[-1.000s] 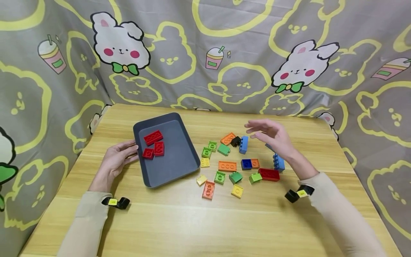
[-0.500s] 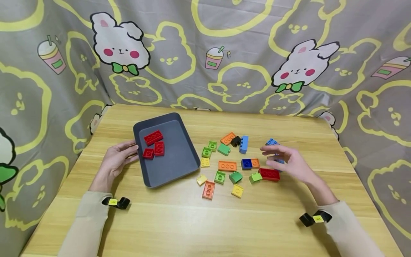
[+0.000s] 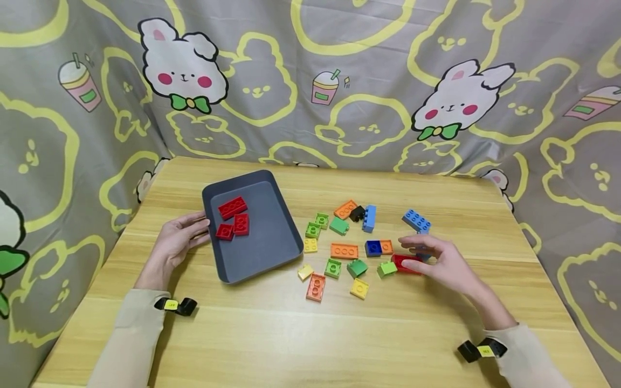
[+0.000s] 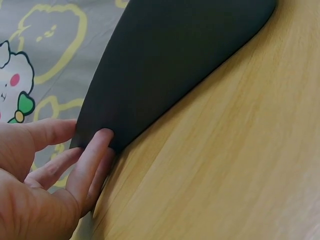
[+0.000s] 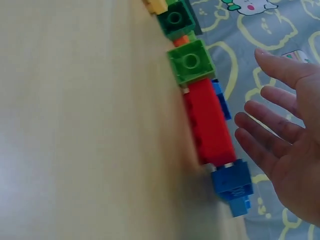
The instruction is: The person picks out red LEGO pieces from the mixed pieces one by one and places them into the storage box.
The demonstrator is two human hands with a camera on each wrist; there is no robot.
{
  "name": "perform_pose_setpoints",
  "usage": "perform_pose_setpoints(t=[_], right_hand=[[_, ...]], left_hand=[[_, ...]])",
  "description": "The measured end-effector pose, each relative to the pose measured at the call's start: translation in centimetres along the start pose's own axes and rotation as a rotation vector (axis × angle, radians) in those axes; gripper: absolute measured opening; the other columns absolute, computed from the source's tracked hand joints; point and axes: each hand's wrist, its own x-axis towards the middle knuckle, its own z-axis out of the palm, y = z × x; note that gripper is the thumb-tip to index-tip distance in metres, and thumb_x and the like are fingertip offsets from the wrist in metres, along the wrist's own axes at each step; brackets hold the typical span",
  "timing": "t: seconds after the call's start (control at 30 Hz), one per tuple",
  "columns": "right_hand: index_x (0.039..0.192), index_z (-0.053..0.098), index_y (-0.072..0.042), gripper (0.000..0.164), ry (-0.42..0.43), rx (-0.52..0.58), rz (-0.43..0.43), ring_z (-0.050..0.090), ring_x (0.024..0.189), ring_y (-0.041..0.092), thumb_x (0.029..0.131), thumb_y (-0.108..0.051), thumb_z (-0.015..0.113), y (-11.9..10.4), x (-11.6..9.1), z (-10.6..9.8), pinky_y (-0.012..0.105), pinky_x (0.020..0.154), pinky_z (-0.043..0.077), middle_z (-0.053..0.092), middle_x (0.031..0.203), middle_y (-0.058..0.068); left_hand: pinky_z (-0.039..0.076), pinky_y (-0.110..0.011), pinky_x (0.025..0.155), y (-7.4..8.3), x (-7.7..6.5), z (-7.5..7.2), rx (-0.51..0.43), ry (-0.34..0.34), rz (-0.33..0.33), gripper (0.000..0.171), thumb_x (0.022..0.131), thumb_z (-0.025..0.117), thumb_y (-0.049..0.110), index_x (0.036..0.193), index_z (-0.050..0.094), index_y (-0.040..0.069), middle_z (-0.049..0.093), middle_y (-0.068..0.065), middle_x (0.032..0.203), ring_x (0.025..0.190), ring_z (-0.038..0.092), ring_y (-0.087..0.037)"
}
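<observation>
My left hand [image 3: 177, 242] touches the left side of the dark grey tray [image 3: 286, 215] with its fingers nearly straight. Up close in the left wrist view, the fingertips [image 4: 104, 134] rest against the tray's outer wall [image 4: 165, 60]. Three red bricks [image 3: 233, 207] lie inside the tray on its left half. Over a long red brick [image 3: 401, 260] at the right of the loose bricks hovers my right hand [image 3: 448, 267], thumb and fingers spread. In the right wrist view that hand [image 5: 295, 135] holds nothing and stays apart from the red brick [image 5: 210, 122], whose right end is partly covered in the head view.
Loose green, yellow, orange, black and blue bricks lie between the tray and my right hand. A blue brick [image 3: 416, 220] lies beyond that hand, and a light green brick [image 3: 387, 269] sits beside the long red one. A patterned curtain [image 3: 271, 81] borders the table [image 3: 291, 339].
My right hand has come back toward me and slightly right from above the blue bricks, lowering over the long red brick. My left hand and the tray have stayed in place.
</observation>
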Motion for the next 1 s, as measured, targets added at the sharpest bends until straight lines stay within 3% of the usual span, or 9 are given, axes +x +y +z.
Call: perform_pose_setpoints(t=[0.23,0.43,0.77,1.0], right_hand=[[0.13,0.073,-0.006,0.04,0.002,0.017,0.025,0.07,0.11,0.003,0.092,-0.012,0.083,0.2,-0.7,0.9,0.01,0.093,0.057,0.072,0.129,0.014],[0.127,0.075,-0.008,0.038,0.003,-0.018,-0.012,0.066,0.11,-0.001,0.091,-0.007,0.083,0.1,-0.9,1.2,0.009,0.091,0.058,0.074,0.128,0.014],[0.128,0.075,-0.012,0.039,-0.036,-0.059,0.012,0.06,0.109,-0.007,0.09,-0.007,0.084,0.6,-1.6,1.6,0.014,0.085,0.059,0.075,0.129,0.012],[0.126,0.077,-0.013,0.039,-0.038,-0.078,-0.011,0.058,0.113,-0.012,0.089,-0.007,0.085,1.1,-1.7,1.8,0.01,0.09,0.055,0.075,0.128,0.009]], left_hand=[[0.067,-0.02,0.083,-0.1,0.0,0.0,0.001,-0.011,0.004,0.078,0.101,0.073,0.012,0.162,0.029,-0.009,0.075,0.016,0.102,0.094,0.075,-0.001],[0.066,-0.02,0.084,-0.2,0.0,-0.1,0.003,-0.015,0.004,0.077,0.101,0.072,0.012,0.162,0.029,-0.009,0.075,0.016,0.102,0.094,0.075,-0.001],[0.066,-0.02,0.084,0.0,-0.1,-0.1,0.0,-0.015,0.004,0.078,0.101,0.073,0.012,0.162,0.029,-0.009,0.075,0.016,0.102,0.094,0.075,-0.002],[0.066,-0.02,0.084,0.0,-0.1,-0.1,-0.002,-0.012,0.0,0.079,0.1,0.073,0.013,0.162,0.029,-0.009,0.076,0.016,0.101,0.094,0.075,-0.002]])
